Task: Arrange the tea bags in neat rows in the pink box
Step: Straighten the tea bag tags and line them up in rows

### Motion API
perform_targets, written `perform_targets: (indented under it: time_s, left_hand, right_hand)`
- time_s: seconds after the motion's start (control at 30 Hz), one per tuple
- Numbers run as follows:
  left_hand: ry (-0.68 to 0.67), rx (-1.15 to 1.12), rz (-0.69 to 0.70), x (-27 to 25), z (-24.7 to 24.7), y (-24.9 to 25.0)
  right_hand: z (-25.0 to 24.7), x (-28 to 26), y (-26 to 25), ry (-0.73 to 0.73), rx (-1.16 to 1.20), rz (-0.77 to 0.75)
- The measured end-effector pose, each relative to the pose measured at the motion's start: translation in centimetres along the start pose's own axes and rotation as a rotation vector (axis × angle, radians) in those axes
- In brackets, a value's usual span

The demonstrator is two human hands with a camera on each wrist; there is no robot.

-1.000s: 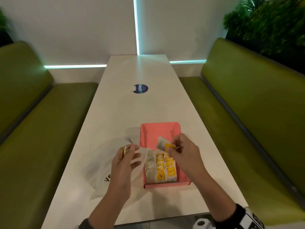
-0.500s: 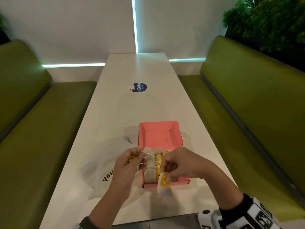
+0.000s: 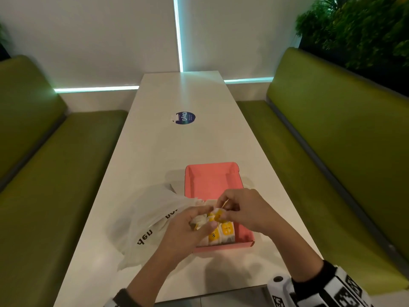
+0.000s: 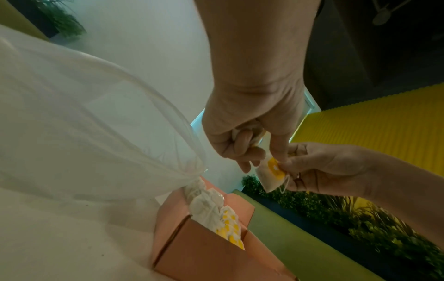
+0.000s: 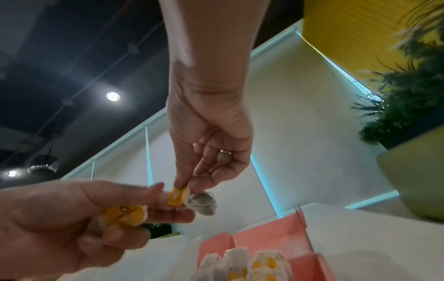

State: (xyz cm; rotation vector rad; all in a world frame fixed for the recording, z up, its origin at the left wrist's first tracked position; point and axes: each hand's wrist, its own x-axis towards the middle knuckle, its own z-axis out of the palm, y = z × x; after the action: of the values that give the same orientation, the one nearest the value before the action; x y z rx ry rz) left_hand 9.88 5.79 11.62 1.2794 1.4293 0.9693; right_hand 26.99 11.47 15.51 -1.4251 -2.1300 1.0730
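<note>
The pink box [image 3: 211,185] lies open on the white table [image 3: 177,147], with tea bags [image 3: 225,233] standing in rows in its near half. Its far half is bare. Above the rows, my left hand [image 3: 205,220] grips a small bunch of tea bags [image 5: 125,214] in curled fingers. My right hand [image 3: 221,212] meets it and pinches one tea bag [image 4: 271,173] by its yellow tag [image 5: 177,196]. That bag hangs just off the left fingertips [image 5: 156,187]. The left wrist view shows the box wall [image 4: 204,252] below both hands.
A crumpled clear plastic bag [image 3: 150,218] with dark lettering lies against the box's left side. A blue round sticker [image 3: 184,118] sits farther up the table. Green benches [image 3: 332,151] flank the table, and plants [image 3: 358,25] stand at the back right.
My right hand has come up from the box's near edge to the left hand and now pinches a tea bag there. My left hand has shifted right, over the box.
</note>
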Motion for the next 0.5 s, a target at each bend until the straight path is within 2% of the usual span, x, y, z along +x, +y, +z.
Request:
perform_targets:
  time_s: [0.07, 0.23, 0.4, 0.5]
  left_hand:
    - [0.049, 0.100, 0.031, 0.26, 0.52, 0.04]
    - [0.094, 0.071, 0.094, 0.48, 0.98, 0.46]
    - [0.141, 0.057, 0.104, 0.80, 0.82, 0.02]
    - [0.184, 0.048, 0.136, 0.71, 0.82, -0.19]
  right_hand:
    - [-0.12, -0.35, -0.20, -0.043, 0.058, -0.007]
    - [-0.44, -0.67, -0.10, 0.086, 0.164, 0.040]
    - [-0.58, -1.09, 0.13, -0.008, 0.176, 0.058]
    - [-0.34, -0.72, 0.23, 0.088, 0.121, 0.057]
